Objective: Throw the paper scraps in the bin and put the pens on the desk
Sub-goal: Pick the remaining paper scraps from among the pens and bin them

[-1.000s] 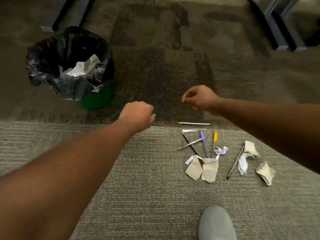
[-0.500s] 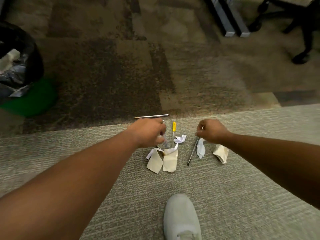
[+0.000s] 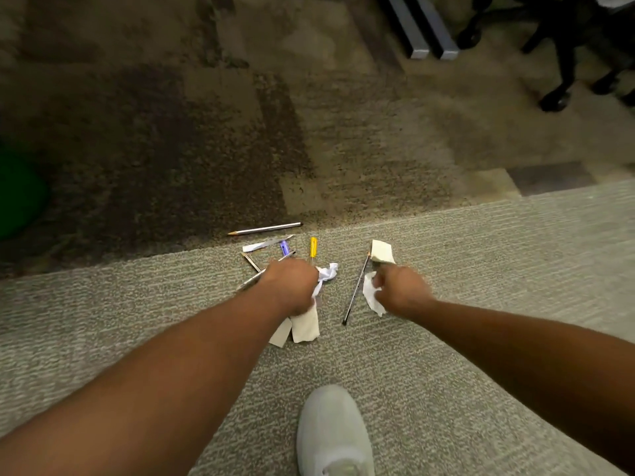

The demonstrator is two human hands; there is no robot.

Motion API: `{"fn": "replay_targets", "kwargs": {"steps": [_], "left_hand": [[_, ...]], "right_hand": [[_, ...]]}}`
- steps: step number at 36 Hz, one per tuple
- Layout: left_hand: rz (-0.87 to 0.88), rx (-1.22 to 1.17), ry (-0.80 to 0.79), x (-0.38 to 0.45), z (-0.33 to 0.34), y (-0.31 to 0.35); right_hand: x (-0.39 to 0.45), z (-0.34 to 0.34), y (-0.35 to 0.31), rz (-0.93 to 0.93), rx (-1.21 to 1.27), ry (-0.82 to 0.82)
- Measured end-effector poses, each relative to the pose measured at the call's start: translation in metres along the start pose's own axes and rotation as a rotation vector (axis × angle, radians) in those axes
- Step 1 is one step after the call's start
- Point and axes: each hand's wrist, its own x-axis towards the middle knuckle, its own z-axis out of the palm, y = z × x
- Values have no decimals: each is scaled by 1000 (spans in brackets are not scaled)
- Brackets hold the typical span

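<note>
Paper scraps and pens lie scattered on the grey carpet. My left hand [image 3: 292,286] is curled, knuckles up, over the top of two tan scraps [image 3: 304,326], with a crumpled white scrap [image 3: 328,271] at its fingertips. My right hand [image 3: 402,290] pinches the edge of a white scrap [image 3: 370,295]. A dark pen [image 3: 355,290] lies between the hands. Beyond them are a yellow pen [image 3: 313,247], a purple pen [image 3: 284,247], a white paper strip [image 3: 264,244], a silver pencil [image 3: 266,229] and a tan scrap [image 3: 381,250]. More pens are partly hidden under my left hand.
The green base of the bin [image 3: 17,197] shows at the far left edge. My grey shoe [image 3: 333,431] stands just behind the pile. Grey desk feet [image 3: 429,39] and a black chair base [image 3: 567,70] are at the top right.
Both hands have come down from above the pile onto the scraps and closed. The view has swung right, so the bin has slid almost out of sight.
</note>
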Motion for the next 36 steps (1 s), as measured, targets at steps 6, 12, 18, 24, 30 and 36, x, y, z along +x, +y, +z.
{"fn": "replay_targets", "kwargs": {"steps": [6,12,18,24,30,36], "left_hand": [[-4,-118,54,6,-1,1],[-3,-305,167,17,-12,3],[9,-363,212,28,-15,12],[-42,-239,108,30,-14,19],[-95,-197,97,32,-11,22],[-59,-282,191,33,-16,19]], "right_hand": [[9,-33,17,27,328,-18],[13,-60,53,134,470,-129],[-1,-41,65,182,291,-159],[-11,-24,59,207,152,-137],[-9,-30,57,203,110,-92],[-16,-13,51,167,81,-92]]}}
